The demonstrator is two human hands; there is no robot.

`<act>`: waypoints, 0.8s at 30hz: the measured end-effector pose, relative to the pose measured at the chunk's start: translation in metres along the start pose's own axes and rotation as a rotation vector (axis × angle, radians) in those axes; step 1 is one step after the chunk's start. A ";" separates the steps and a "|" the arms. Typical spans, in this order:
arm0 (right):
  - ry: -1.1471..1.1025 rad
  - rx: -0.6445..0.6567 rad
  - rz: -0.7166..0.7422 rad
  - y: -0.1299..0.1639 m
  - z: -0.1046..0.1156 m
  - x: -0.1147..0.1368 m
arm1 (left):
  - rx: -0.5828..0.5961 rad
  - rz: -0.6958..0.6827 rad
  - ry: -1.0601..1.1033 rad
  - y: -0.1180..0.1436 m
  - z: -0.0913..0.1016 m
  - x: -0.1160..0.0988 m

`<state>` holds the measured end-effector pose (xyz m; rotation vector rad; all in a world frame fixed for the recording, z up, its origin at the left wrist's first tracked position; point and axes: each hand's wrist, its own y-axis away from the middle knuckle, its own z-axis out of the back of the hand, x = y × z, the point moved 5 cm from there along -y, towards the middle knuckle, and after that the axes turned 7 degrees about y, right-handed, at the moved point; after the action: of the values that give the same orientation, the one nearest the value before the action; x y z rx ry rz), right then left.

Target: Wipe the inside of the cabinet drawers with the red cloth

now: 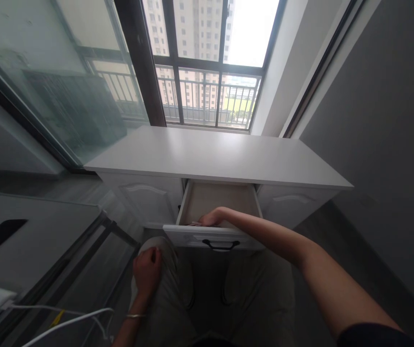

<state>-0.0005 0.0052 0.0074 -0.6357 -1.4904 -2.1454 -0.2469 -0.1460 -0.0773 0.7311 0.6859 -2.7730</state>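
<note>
A tall, dark-framed window [175, 61] stands at the far side, with apartment blocks beyond it. In front is a white cabinet [152, 197] topped by a wide, pale worktop [217, 153]. Its middle drawer [223, 196] is pulled out toward the near side. The right hand [213, 217] reaches inside, just behind the drawer front; its fingers are partly hidden, so I cannot tell whether they grip anything. The left hand [148, 270] rests on the left knee, curled into a loose fist. A black handle [221, 247] marks the drawer front.

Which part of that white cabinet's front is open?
The middle drawer, pulled out, with the right hand inside it; the left door and right door flanking it look shut.
</note>
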 end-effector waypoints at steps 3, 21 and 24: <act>0.335 -0.011 0.149 0.008 0.004 0.012 | -0.022 -0.004 -0.001 0.001 0.000 0.001; 0.803 -0.715 -0.112 0.014 0.130 -0.079 | -0.025 -0.006 -0.014 0.000 0.003 -0.003; 0.654 -0.691 -0.131 0.006 0.135 -0.096 | -0.022 -0.008 0.003 0.000 0.003 -0.004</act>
<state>0.0946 0.1407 -0.0036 -0.0011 -0.4501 -2.6109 -0.2444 -0.1474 -0.0725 0.7302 0.7195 -2.7675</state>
